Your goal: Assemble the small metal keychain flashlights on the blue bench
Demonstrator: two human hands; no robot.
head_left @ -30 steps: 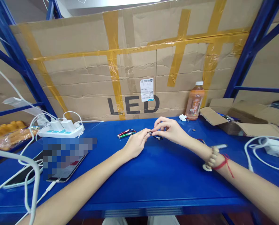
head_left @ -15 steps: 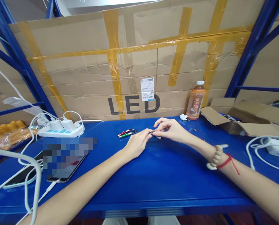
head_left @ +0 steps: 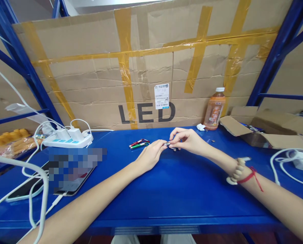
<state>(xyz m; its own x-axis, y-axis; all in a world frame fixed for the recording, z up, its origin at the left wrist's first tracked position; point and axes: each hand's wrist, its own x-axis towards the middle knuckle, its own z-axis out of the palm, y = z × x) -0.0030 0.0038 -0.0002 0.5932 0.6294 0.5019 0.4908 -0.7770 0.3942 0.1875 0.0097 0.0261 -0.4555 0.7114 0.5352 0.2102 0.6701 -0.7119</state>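
Note:
My left hand (head_left: 150,155) is closed, palm down, its fingertips gripping a small silver metal cylinder (head_left: 166,144). From the other side, the thumb and forefinger of my right hand (head_left: 188,140) pinch at the cylinder's end, so most of it is hidden. Just under the right fingers a dark small piece (head_left: 175,148) shows on the table; its kind is too small to tell. Left of my left hand lie two slim metallic keychain-light-like sticks, a red one (head_left: 140,141) and a green one (head_left: 138,146), side by side.
A blue table (head_left: 182,193) carries a power strip (head_left: 67,141) with chargers, a tablet (head_left: 76,181) and a phone (head_left: 26,188) at left among white cables. A drink bottle (head_left: 214,110), crumpled tissue (head_left: 200,127) and opened cardboard box (head_left: 273,140) are at right. Taped cardboard (head_left: 95,84) stands behind.
My right fingers have drawn slightly away from my left ones, and more of the silver cylinder shows between them. The whole view has shifted slightly.

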